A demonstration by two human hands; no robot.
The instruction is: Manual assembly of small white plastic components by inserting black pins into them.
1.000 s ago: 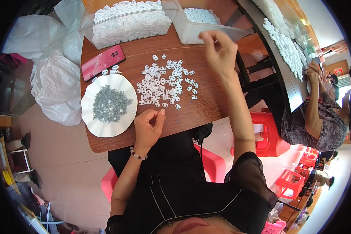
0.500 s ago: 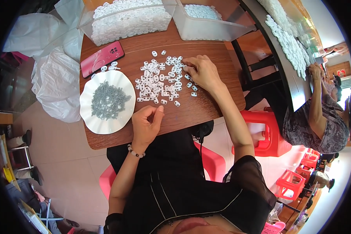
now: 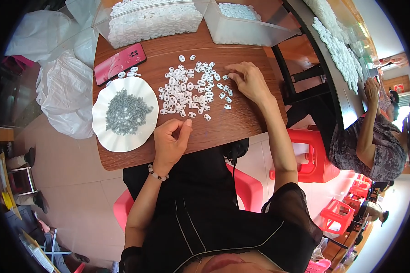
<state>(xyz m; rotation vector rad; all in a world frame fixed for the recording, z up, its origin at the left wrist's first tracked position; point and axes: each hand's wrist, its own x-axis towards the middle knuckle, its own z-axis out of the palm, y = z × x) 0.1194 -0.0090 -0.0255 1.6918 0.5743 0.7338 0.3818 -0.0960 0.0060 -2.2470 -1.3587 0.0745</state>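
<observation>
At the table's left edge, a white scalloped plate (image 3: 108,136) holds grey screws (image 3: 124,112). The left hand (image 3: 171,145) rests at the near edge, fingers curled loosely, thumb and forefinger pressed together; whether they pinch anything cannot be told. At mid-table, small white plastic pieces (image 3: 189,88) lie scattered; the right hand (image 3: 249,81) lies spread, fingertips touching them.
</observation>
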